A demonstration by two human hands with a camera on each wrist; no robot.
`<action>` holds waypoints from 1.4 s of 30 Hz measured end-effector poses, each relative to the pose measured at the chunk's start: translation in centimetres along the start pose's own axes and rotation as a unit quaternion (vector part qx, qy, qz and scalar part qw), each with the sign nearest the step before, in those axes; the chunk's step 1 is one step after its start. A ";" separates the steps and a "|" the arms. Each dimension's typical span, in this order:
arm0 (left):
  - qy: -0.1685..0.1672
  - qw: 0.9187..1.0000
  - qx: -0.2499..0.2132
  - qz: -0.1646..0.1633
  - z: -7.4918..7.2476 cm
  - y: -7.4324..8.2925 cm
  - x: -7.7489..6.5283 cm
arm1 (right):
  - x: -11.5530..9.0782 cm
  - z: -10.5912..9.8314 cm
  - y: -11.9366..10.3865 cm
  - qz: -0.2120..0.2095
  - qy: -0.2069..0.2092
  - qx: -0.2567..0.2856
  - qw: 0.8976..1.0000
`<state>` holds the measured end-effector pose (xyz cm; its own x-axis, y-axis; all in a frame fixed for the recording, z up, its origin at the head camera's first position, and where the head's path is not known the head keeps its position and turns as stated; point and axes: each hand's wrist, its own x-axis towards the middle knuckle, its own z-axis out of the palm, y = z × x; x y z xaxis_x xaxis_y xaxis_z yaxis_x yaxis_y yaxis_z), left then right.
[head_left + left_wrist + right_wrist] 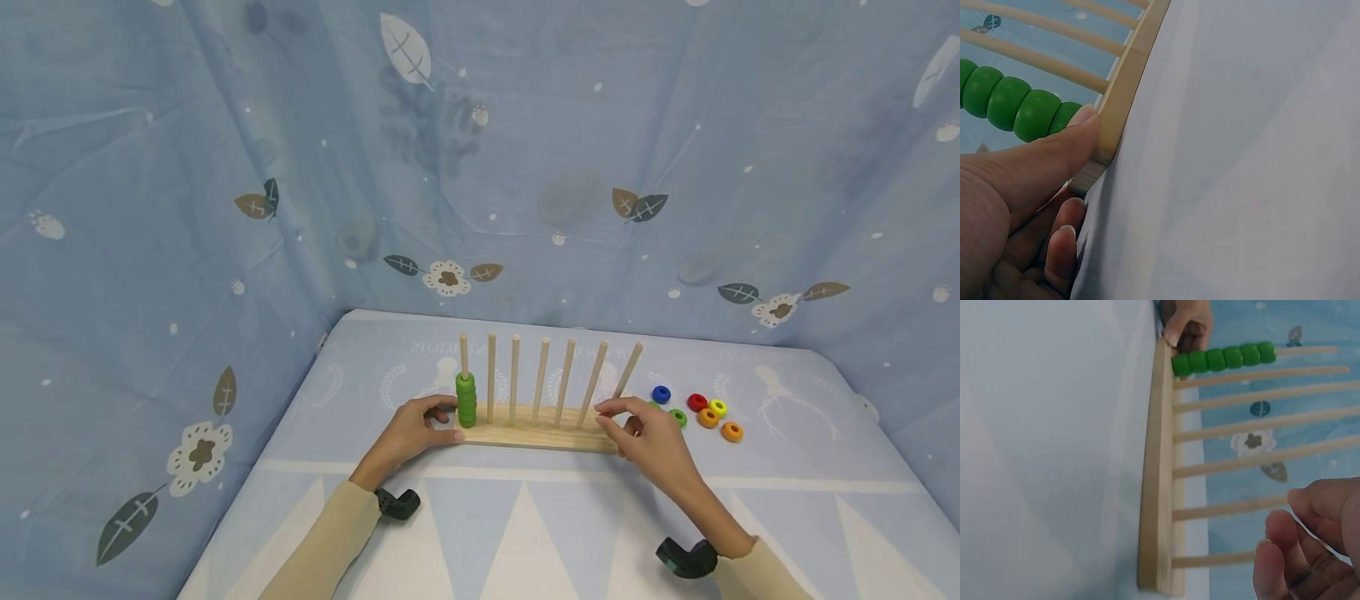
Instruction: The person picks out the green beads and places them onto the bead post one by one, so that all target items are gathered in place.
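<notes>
A wooden peg rack (540, 437) with several upright pegs stands on the table. Green beads (466, 400) are stacked on its leftmost peg. My left hand (411, 432) grips the rack's left end; in the left wrist view the thumb (1079, 128) presses on the base's front corner, with the other fingers bent by the end. My right hand (654, 437) hovers at the rack's right end, beside the last pegs. Its fingers (1282, 528) are loosely bent with gaps between the tips, and no bead shows among them. The hand hides part of the rightmost peg.
To the right of the rack lie loose beads: a blue bead (661, 394), a red bead (697, 402), a yellow bead (717, 407), orange beads (732, 432) and green beads (678, 417), one partly hidden by my hand. A patterned blue curtain (525, 167) hangs behind the table.
</notes>
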<state>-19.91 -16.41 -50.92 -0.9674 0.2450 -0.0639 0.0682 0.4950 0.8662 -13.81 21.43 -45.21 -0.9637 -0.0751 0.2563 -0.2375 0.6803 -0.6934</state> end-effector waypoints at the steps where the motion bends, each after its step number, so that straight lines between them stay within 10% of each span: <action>1: 0.000 1.000 0.001 -0.001 0.0 0.0 0.0 | -0.1 -0.2 0.3 0.004 0.002 -0.002 1.000; 20: 0.001 1.000 0.004 -0.004 0.0 0.0 0.0 | -0.4 -2.5 6.1 0.061 0.036 -0.042 0.997; 42: 0.000 1.000 0.004 -0.011 0.1 -0.1 0.1 | 1.3 -2.5 7.9 0.068 0.018 -0.123 0.990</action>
<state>-19.95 -16.39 -51.01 -0.9687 0.2339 -0.0834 0.0481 0.5063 0.8610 -16.67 28.55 -48.65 -0.9784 0.0524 0.1999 -0.0653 0.8392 -0.5400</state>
